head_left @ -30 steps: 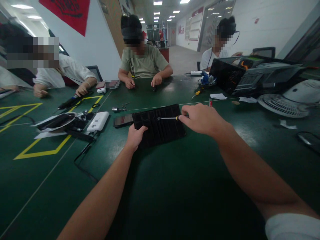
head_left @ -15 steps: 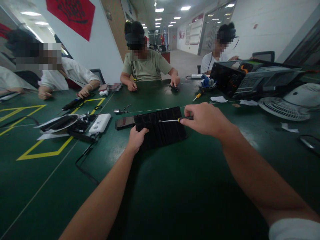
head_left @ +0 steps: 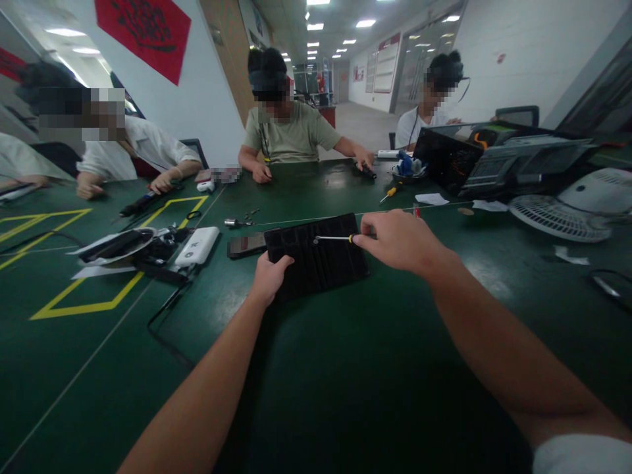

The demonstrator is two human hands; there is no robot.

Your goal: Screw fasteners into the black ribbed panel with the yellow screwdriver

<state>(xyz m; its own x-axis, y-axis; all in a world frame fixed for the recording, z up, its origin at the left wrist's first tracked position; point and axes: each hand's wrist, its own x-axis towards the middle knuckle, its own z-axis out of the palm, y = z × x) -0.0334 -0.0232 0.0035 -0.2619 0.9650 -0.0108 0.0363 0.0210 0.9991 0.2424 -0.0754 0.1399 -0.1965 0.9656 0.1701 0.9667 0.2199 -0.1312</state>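
Observation:
A black rectangular panel (head_left: 328,266) with raised ribs sits tilted before me over the green table. My left hand (head_left: 270,275) grips its left edge, thumb on the upper face and the other fingers largely hidden. In my right hand (head_left: 397,240) is a screwdriver (head_left: 333,238) with a thin metal shaft and a yellow collar; most of its handle is covered by the fingers. The shaft points left across the panel, its end at a small silvery round spot. Whether the tip touches the panel I cannot tell. Partly behind the panel lies a dark phone-like device (head_left: 244,245).
Left stand a dish of parts (head_left: 121,247) and a white power bank (head_left: 197,246) with a cable. Small metal pieces (head_left: 239,222) lie beyond the phone-like device. A yellow screwdriver (head_left: 389,194), computer case (head_left: 518,161) and white fan (head_left: 563,207) are right. Several people sit around the table.
My right hand has shifted slightly left and down, with the screwdriver still across the panel. My left hand stays put. The person opposite has moved a hand and a dark object to the right.

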